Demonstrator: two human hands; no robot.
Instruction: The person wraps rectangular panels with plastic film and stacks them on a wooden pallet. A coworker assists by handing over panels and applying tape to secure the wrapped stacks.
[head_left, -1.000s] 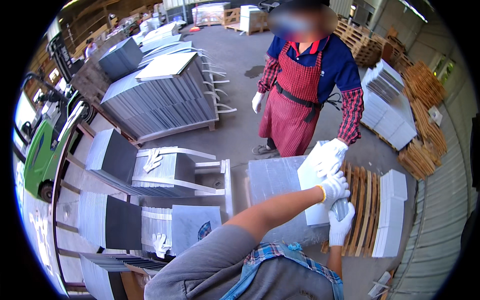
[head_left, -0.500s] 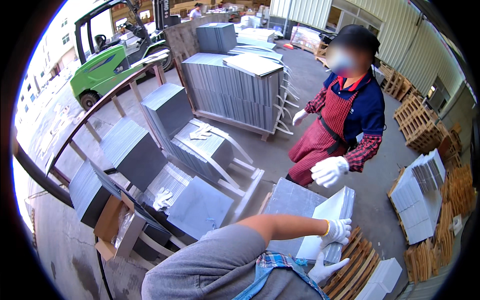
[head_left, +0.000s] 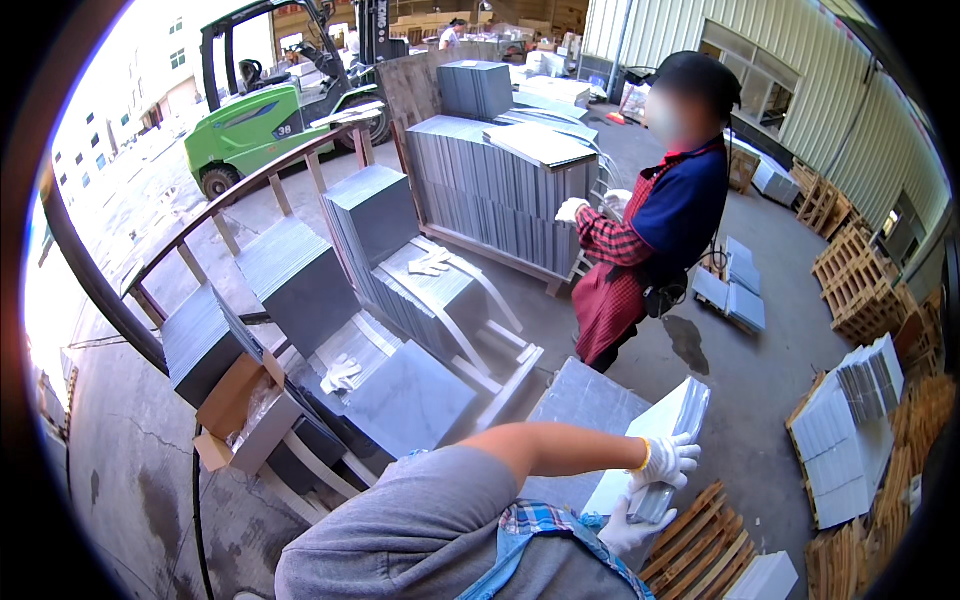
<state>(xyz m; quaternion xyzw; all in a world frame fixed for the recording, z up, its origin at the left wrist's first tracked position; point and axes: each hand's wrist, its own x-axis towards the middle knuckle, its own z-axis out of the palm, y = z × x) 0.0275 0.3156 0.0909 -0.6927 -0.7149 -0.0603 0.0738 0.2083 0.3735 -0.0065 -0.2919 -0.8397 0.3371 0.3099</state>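
A stack of thin pale slabs (head_left: 672, 412) lies on a wider grey stack (head_left: 590, 392) in front of me. My left hand (head_left: 668, 462), in a white knit glove with a yellow cuff, rests against the slabs' right side. Its fingers are spread over the edge rather than wrapped round it. Just below, my right hand (head_left: 630, 526), also gloved in white, touches the near corner of the slabs with thumb and fingers apart. My left arm hides part of the grey stack.
A co-worker in a red checked apron (head_left: 612, 290) stands beyond the stack. Slatted wood (head_left: 700, 545) lies close on the right. Leftward are grey slab stacks (head_left: 300, 270), an open carton (head_left: 245, 420) and a green forklift (head_left: 250, 130). Pallets (head_left: 850, 270) line the right wall.
The co-worker has turned away to face left, drawing the gloved hand back from the slabs. My hands stay at the slabs, shifted slightly. The view has swung a little.
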